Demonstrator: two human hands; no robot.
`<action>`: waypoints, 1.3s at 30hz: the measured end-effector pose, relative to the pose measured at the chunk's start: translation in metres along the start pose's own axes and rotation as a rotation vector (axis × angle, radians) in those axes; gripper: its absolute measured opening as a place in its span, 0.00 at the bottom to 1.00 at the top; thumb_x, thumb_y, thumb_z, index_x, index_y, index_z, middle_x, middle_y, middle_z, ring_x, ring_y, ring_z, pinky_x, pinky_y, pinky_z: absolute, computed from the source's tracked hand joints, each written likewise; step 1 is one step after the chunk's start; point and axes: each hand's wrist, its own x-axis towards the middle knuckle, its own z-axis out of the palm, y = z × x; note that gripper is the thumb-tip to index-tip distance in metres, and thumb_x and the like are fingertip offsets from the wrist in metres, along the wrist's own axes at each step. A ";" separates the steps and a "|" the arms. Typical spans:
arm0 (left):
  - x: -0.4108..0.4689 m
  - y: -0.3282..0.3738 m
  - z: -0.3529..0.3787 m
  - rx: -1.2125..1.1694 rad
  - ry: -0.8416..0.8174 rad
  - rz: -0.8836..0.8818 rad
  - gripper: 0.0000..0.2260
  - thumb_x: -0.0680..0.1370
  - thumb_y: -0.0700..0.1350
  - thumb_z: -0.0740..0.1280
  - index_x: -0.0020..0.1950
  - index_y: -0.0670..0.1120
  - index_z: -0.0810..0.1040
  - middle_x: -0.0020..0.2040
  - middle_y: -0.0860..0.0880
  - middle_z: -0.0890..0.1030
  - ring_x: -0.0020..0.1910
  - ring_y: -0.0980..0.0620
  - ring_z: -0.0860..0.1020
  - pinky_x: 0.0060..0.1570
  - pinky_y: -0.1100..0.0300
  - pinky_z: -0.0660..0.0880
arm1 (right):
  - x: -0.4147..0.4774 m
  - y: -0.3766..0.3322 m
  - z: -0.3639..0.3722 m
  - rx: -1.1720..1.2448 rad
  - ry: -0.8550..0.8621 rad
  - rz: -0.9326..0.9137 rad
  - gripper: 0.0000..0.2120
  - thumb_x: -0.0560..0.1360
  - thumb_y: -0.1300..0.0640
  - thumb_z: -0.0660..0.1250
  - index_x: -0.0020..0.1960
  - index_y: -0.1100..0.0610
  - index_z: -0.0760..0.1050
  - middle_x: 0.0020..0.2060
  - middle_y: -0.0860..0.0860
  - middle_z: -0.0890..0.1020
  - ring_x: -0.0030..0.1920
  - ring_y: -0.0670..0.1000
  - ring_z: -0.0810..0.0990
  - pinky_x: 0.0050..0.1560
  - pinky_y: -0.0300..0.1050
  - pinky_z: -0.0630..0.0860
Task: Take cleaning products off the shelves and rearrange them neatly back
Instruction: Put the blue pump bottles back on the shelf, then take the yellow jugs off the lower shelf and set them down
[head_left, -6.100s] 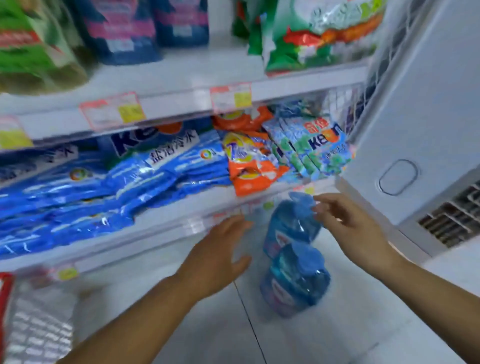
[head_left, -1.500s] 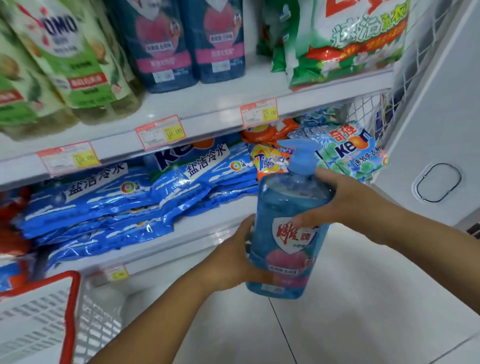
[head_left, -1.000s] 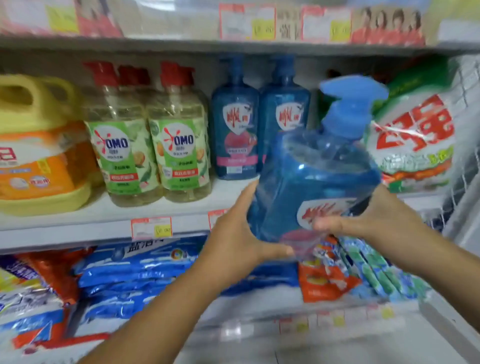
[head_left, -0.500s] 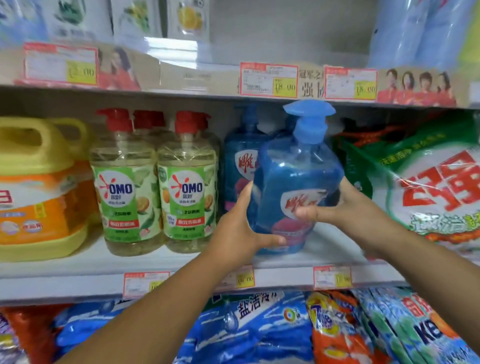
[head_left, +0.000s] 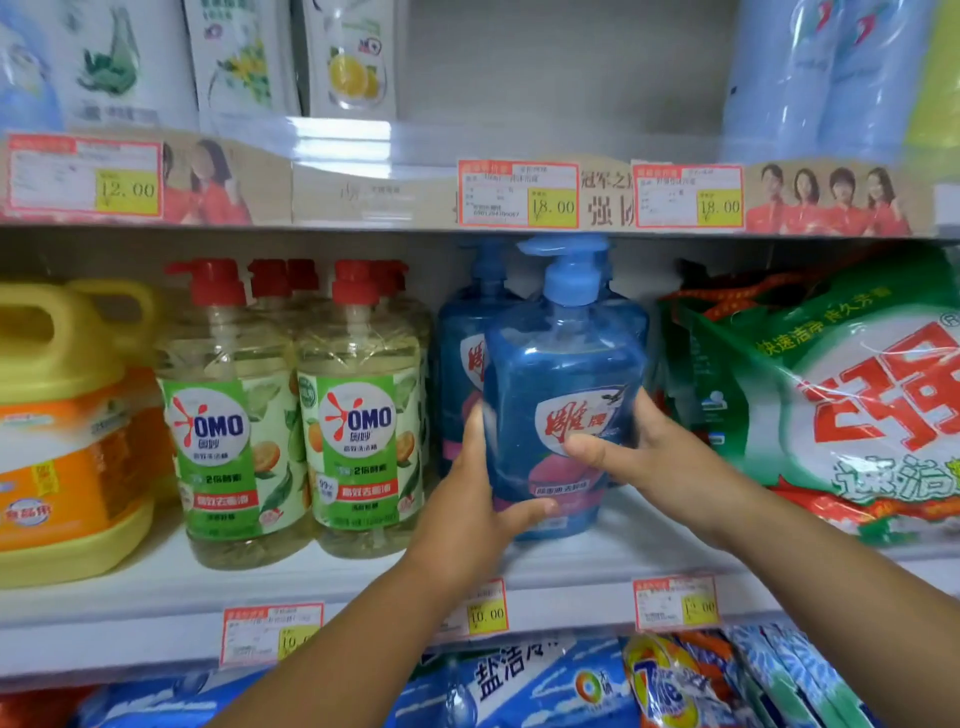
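From your head camera: you've got the blue pump bottle (head_left: 561, 384) in both hands, upright, low over the middle shelf (head_left: 156, 587). I can't tell whether its base touches the board. Your left hand (head_left: 467, 514) grips the lower left side, fingers (head_left: 475, 431) clamped up the edge and thumb under the front. Your right hand (head_left: 649, 457) wraps the right side, thumb pressed on the label. A second blue bottle (head_left: 460, 343) stands just behind, OMO bottles (head_left: 358, 415) to the left and a green detergent bag (head_left: 831, 395) to the right.
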 end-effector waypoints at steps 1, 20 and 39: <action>0.001 -0.002 0.000 0.002 0.008 -0.005 0.44 0.72 0.47 0.77 0.74 0.69 0.50 0.66 0.66 0.75 0.61 0.67 0.76 0.62 0.58 0.75 | 0.003 -0.001 0.000 -0.017 -0.003 0.009 0.33 0.64 0.42 0.75 0.66 0.39 0.68 0.55 0.38 0.83 0.57 0.42 0.82 0.61 0.49 0.78; 0.002 -0.006 0.005 0.316 -0.004 -0.137 0.44 0.72 0.67 0.68 0.80 0.58 0.48 0.72 0.53 0.72 0.66 0.52 0.75 0.63 0.50 0.74 | 0.005 0.014 0.026 -0.162 0.420 -0.037 0.19 0.76 0.47 0.69 0.66 0.48 0.74 0.58 0.49 0.80 0.42 0.34 0.79 0.33 0.22 0.70; -0.197 -0.099 -0.316 0.605 0.500 -0.308 0.40 0.73 0.58 0.73 0.79 0.53 0.56 0.74 0.54 0.65 0.72 0.54 0.64 0.64 0.63 0.63 | 0.009 -0.085 0.322 0.024 -0.103 -0.251 0.28 0.76 0.52 0.69 0.70 0.36 0.63 0.64 0.31 0.71 0.65 0.32 0.70 0.64 0.31 0.68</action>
